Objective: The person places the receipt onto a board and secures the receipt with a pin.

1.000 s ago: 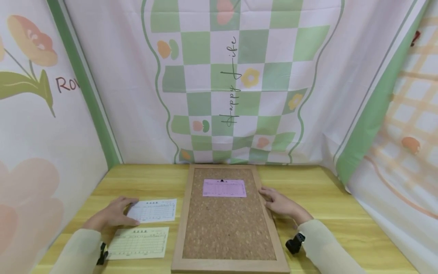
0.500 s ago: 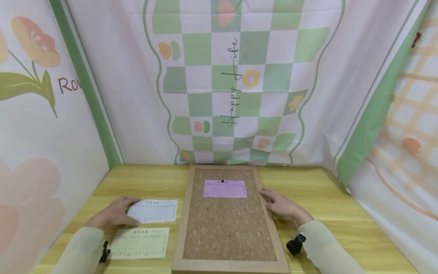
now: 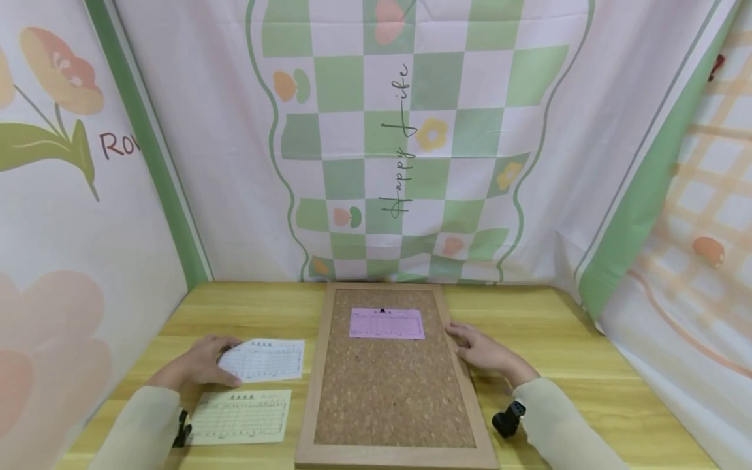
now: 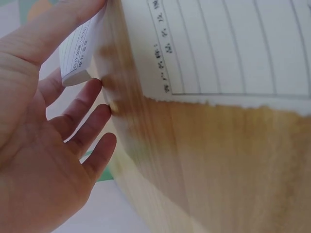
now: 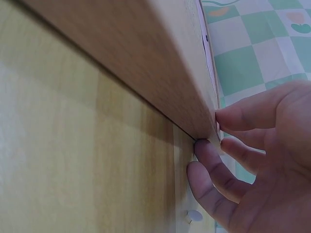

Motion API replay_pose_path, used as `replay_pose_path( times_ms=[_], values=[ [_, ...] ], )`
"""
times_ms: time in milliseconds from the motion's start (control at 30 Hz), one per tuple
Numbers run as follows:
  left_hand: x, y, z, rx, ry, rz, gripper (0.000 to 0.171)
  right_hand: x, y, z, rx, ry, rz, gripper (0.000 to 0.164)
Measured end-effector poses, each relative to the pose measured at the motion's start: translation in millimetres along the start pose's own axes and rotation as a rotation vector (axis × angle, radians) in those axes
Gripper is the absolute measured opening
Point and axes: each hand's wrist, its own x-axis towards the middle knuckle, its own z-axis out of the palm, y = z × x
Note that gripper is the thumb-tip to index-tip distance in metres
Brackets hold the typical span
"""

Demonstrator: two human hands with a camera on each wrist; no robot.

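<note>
My left hand [image 3: 205,360] pinches the left end of a white printed slip [image 3: 267,360], thumb at its near edge and fingers at its far edge. The paper bends upward at that end in the left wrist view. Just nearer to me lies a pale yellow printed slip [image 3: 243,418], flat on the table, with a ragged torn edge in the left wrist view. My right hand [image 3: 484,352] grips the right side of a wood-framed corkboard [image 3: 393,391], its thumb on the frame and fingertips low against the side. A pink printed slip [image 3: 386,326] hangs near the board's far end, under a small black fastener [image 3: 382,311].
The corkboard lies on a light wooden table [image 3: 558,326], between the slips and my right hand. A green-and-white checked curtain [image 3: 388,130] closes off the back, with printed curtains on both sides. A small white round thing [image 5: 194,215] shows beyond the right fingers.
The white slip's far edge has risen slightly, and the paper bends more at my left hand. My right hand stays at the board's side.
</note>
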Motion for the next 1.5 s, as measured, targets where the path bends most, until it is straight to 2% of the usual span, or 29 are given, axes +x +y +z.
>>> replay_pose_path(
  times_ms=[267, 433, 533, 667, 767, 967, 1200, 1500],
  values=[
    [1.2, -2.5, 2.3, -0.055, 0.040, 0.023, 0.092, 0.0, 0.7, -0.3, 0.011, -0.002, -0.004, 0.052],
    [1.2, -1.7, 0.5, -0.108, 0.029, -0.008, 0.088, 0.8, 2.7, -0.6, 0.002, -0.003, -0.013, 0.052],
    [2.5, -2.5, 0.5, -0.103, 0.030, -0.045, 0.080, 0.8, 2.6, -1.1, 0.004, -0.005, -0.016, 0.052],
    [4.3, -4.3, 0.1, -0.090, 0.042, -0.057, 0.074, 1.0, 3.1, -1.4, 0.006, -0.006, -0.013, 0.052],
    [4.3, -5.5, -0.8, -0.109, 0.047, -0.040, 0.069, 1.1, 4.0, -1.3, 0.009, -0.004, -0.015, 0.052],
    [-0.5, -4.0, -5.0, -0.217, 0.062, 0.019, 0.057, 1.3, 4.6, -1.1, 0.017, 0.000, -0.019, 0.052],
    [1.9, -8.4, -5.1, -0.284, 0.092, 0.047, 0.056, 0.6, 2.6, -2.0, 0.014, -0.002, -0.022, 0.053],
    [0.7, -9.4, -5.9, -0.397, 0.078, 0.088, 0.044, 0.3, 3.4, -1.6, 0.039, -0.011, -0.007, 0.053]
  ],
)
